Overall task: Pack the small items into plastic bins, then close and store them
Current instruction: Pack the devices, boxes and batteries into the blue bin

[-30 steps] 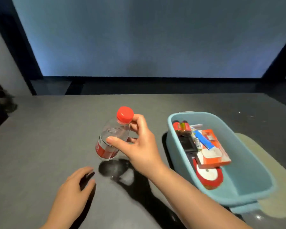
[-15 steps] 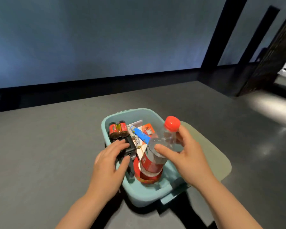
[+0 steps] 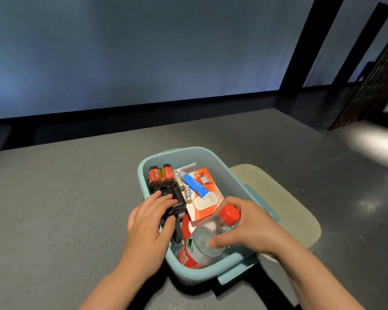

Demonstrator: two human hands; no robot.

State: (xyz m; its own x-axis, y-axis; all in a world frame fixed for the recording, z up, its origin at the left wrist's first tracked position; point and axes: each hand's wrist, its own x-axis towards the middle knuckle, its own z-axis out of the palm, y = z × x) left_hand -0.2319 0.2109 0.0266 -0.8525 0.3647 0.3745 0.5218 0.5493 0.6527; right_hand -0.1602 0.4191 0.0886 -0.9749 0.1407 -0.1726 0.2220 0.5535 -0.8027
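A light blue plastic bin (image 3: 230, 175) stands on the grey table, holding two red batteries (image 3: 161, 175), a blue tube (image 3: 195, 184), an orange and white box (image 3: 207, 201) and a red tape roll (image 3: 186, 228). My right hand (image 3: 250, 224) grips a clear water bottle (image 3: 202, 245) with a red cap and red label, lying tilted in the bin's near end. My left hand (image 3: 150, 222) reaches over the bin's left wall and presses on a black device (image 3: 177, 203) inside; whether it grips the device I cannot tell.
The pale beige lid (image 3: 285, 209) lies flat on the table to the right of the bin, partly under it. Grey table surface (image 3: 65, 209) extends left and behind. A dark wall edge runs along the back; dark pillars stand at the far right.
The bottle has gone from upright over the bin to lying tilted inside its near end. My left hand has slid a little further onto the black device.
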